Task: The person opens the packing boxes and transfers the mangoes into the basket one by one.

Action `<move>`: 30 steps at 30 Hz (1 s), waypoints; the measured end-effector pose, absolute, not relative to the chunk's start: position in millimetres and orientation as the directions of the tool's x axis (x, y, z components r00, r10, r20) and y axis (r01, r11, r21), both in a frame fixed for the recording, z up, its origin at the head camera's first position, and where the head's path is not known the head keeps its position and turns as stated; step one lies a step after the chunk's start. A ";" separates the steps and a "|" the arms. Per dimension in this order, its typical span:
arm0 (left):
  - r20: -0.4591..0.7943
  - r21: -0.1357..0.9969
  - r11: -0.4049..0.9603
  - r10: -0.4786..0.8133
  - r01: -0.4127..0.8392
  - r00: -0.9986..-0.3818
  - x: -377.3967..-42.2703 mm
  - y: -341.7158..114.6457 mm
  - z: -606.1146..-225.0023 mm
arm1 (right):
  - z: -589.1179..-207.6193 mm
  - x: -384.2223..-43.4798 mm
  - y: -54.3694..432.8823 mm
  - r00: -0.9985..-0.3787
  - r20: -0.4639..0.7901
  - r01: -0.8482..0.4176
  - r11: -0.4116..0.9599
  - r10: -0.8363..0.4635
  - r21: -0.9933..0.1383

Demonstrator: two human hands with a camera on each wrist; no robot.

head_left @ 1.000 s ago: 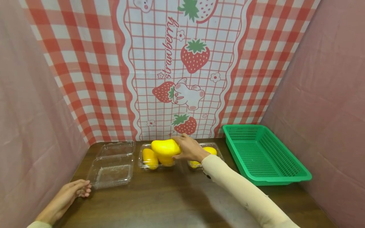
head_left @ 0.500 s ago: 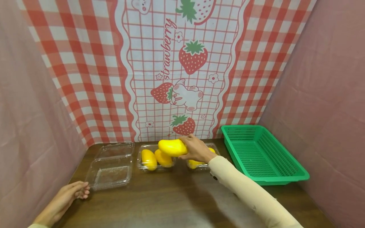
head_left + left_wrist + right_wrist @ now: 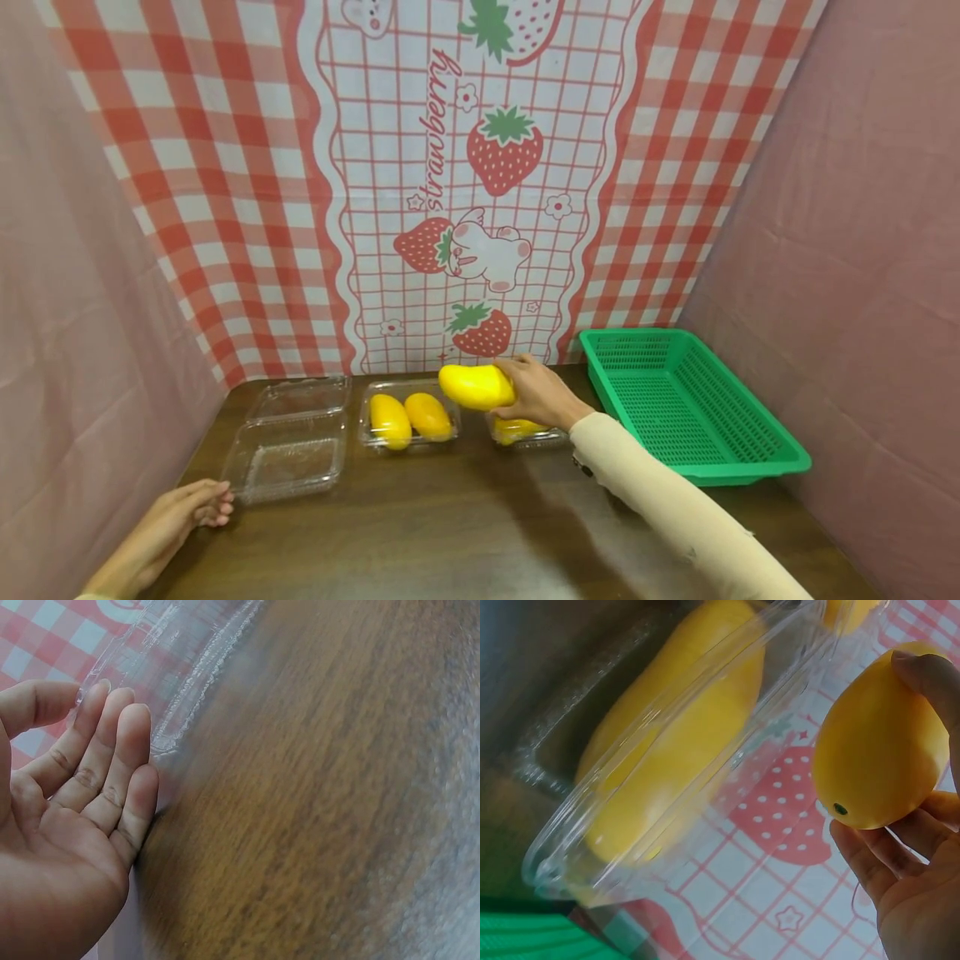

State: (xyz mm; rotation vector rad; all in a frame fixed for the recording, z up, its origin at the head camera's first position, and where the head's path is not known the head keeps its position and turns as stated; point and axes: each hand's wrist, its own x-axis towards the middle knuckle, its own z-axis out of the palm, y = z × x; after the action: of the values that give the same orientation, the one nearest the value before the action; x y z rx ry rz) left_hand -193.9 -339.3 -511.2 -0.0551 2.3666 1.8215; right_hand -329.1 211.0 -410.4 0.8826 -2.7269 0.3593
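Note:
My right hand grips a yellow mango by one end, with the thumb and fingers round it. It is held in the air above the gap between two clear plastic containers. The middle container holds two mangoes side by side. Under my right hand stands the right container, partly hidden, with a mango lying in it. My left hand is at the near-left corner of an open, hinged clear container. Its thumb and forefinger pinch that edge in the left wrist view.
A green plastic basket stands at the right of the brown wooden table. Behind the table hangs a checked strawberry cloth. Pink cloth closes off both sides.
My right hand has carried the mango rightward from above the middle container, uncovering the second mango there. My left hand stays at the left container's corner. The view has shifted slightly.

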 end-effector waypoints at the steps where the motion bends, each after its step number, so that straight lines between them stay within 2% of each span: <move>1: -0.140 0.959 0.256 0.065 -0.119 -0.988 -194.2 -339.0 -511.3 | -410.7 -329.3 213.5 -0.786 0.315 -0.596 0.788 -0.532 -0.155; 9: -0.110 0.966 0.242 0.067 -0.091 -0.992 -195.2 -336.6 -511.3 | -411.6 -328.2 229.1 -0.812 0.320 -0.557 0.811 -0.487 -0.180; 30: -0.170 0.959 0.244 0.082 -0.146 -0.982 -191.9 -338.3 -508.7 | -410.9 -323.9 265.5 -0.830 0.357 -0.513 0.839 -0.429 -0.182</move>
State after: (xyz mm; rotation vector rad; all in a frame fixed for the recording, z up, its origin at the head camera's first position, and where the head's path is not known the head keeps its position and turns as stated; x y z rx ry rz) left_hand -191.9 -338.3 -508.7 -0.0608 2.3258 1.8239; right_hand -323.9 265.5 -410.9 0.7135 -2.7156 0.3902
